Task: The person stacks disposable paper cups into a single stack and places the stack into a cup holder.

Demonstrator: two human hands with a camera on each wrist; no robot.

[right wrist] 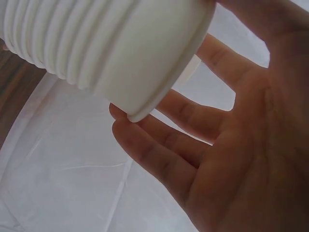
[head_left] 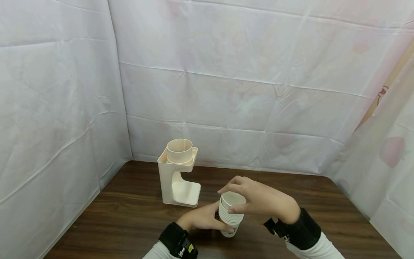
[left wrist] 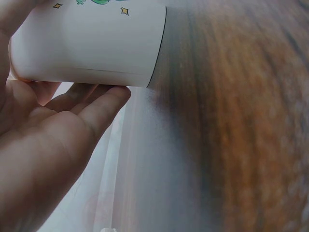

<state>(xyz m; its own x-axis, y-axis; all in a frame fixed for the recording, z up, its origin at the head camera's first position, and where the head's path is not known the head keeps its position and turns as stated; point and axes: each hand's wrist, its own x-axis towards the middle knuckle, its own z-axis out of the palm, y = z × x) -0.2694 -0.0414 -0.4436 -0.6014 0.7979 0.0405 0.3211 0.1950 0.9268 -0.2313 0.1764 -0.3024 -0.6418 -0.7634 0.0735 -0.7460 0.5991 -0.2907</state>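
A stack of white paper cups (head_left: pixel 233 218) stands on the table, tilted slightly, mouths up. My left hand (head_left: pixel 204 217) grips it low, thumb on the near side and fingers behind. In the left wrist view, the lowest cup (left wrist: pixel 91 43) shows printed coloured marks, and fingers lie along its side close to the table. My right hand (head_left: pixel 263 199) holds the rim of the top cup (right wrist: pixel 154 53) between thumb and fingers. That cup stands out farther from the stack than the closely nested rims below it.
Left of the stack, toward the back, stands a cream plastic holder (head_left: pixel 166 181) with a flat base and a round, open-topped tube (head_left: pixel 179 157) in its upper part. The dark wooden table (head_left: pixel 129 219) ends at white curtains (head_left: pixel 226 97) behind and on both sides.
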